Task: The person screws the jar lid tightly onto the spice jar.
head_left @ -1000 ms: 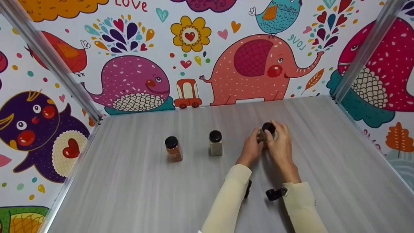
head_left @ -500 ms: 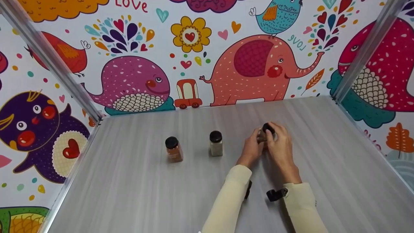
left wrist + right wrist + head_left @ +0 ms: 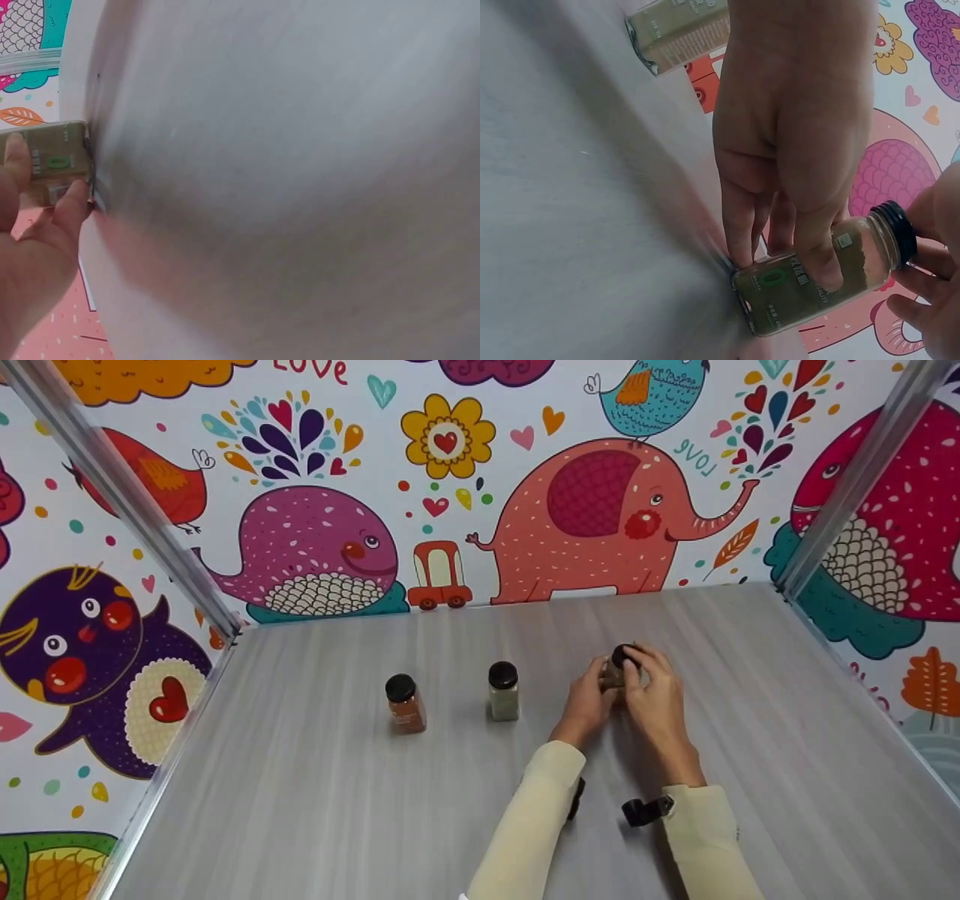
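A glass spice jar [image 3: 784, 296] with greenish-brown powder and a black screw lid [image 3: 624, 655] stands on the table, far right of centre. My left hand [image 3: 589, 703] grips its body, thumb on one face and fingers on the other, as the right wrist view shows. With its fingers and thumb my right hand [image 3: 660, 701] pinches the lid, which sits on the jar's neck. In the left wrist view, the left fingers lie on the jar's label [image 3: 56, 161]; the lid is out of frame there.
To the left of the hands stands a jar of pale greenish powder [image 3: 504, 703], black-lidded and upright. Farther left is a jar of reddish-brown powder [image 3: 407, 715]. Patterned walls [image 3: 450, 510] with metal corner posts [image 3: 847, 472] border the grey table [image 3: 315, 795].
The right fingers have shifted slightly around the lid. The left hand keeps its hold on the jar, and the other two jars stay put. The head view has shifted a little.
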The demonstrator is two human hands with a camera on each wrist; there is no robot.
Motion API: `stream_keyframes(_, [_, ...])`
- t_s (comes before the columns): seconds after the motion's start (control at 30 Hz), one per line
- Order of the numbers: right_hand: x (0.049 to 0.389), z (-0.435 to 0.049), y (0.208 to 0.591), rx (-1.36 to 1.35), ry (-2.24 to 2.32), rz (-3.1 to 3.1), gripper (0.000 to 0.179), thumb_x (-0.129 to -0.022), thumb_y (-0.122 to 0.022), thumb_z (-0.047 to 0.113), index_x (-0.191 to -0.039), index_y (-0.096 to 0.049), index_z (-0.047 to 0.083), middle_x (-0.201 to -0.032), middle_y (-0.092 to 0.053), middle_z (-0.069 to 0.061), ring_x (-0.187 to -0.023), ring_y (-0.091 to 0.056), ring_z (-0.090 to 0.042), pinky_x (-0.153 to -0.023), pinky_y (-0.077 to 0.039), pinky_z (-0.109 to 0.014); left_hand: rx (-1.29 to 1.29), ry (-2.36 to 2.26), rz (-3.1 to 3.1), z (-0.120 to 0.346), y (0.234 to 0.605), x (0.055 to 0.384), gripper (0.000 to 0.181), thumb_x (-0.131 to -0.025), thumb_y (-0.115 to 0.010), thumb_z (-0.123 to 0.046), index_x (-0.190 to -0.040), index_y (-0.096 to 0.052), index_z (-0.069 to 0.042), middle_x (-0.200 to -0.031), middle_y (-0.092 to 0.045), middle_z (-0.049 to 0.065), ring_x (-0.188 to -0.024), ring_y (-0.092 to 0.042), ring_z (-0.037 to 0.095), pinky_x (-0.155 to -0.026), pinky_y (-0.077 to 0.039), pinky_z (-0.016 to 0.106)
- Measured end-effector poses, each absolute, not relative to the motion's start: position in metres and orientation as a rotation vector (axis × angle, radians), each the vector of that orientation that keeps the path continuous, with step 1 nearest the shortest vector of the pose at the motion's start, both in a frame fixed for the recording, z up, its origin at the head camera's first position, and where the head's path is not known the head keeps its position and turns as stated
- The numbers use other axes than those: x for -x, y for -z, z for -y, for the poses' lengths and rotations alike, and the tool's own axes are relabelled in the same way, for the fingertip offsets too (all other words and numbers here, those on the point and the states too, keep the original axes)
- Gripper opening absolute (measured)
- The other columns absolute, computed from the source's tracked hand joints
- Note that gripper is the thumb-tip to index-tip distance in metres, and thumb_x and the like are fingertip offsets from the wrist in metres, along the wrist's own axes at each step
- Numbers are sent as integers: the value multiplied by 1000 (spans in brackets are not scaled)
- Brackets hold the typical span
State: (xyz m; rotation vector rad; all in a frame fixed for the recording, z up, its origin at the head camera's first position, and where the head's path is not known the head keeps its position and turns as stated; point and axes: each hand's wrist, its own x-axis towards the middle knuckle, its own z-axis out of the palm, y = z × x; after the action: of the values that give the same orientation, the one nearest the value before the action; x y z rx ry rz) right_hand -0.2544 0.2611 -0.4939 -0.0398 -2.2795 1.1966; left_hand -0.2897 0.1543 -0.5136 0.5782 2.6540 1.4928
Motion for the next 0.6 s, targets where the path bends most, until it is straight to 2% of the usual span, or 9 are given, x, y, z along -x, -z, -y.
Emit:
stream_keyframes(0.23, [254, -260, 495, 61, -1160, 2257, 28, -99, -63, 9, -124, -67, -4, -134, -58, -24, -126, -55, -42, -104, -46, -55, -600, -1483, -2671, -156, 517, 292, 48, -98, -56, 2, -143, -48, -15, -133, -66, 10, -121, -66, 22, -102, -53, 33])
stream_keyframes(0.33, [254, -259, 495, 86, -1164, 2258, 32, -97, -65, 11, -125, -66, -4, -137, -55, -25, -128, -53, -43, -106, -43, -57, -600, -1494, -2665, -156, 518, 292, 50, -98, -54, 6, -143, -48, -15, -132, -67, 11, -120, -67, 21, -100, -54, 32])
stream_keyframes(0.47, [255, -259, 494, 98, -1159, 2267, 34, -99, -63, 12, -128, -64, -6, -142, -51, -26, -132, -50, -43, -108, -41, -58, -586, -1512, -2640, -156, 515, 291, 49, -99, -54, 5, -143, -48, -15, -133, -66, 12, -119, -68, 21, -98, -54, 30])
stream_keyframes(0.6, [255, -258, 496, 69, -1155, 2259, 30, -99, -60, 7, -127, -65, -5, -140, -54, -25, -131, -52, -42, -107, -43, -57, -575, -1518, -2637, -156, 515, 290, 46, -100, -56, 0, -143, -49, -15, -133, -66, 12, -118, -68, 21, -99, -54, 31])
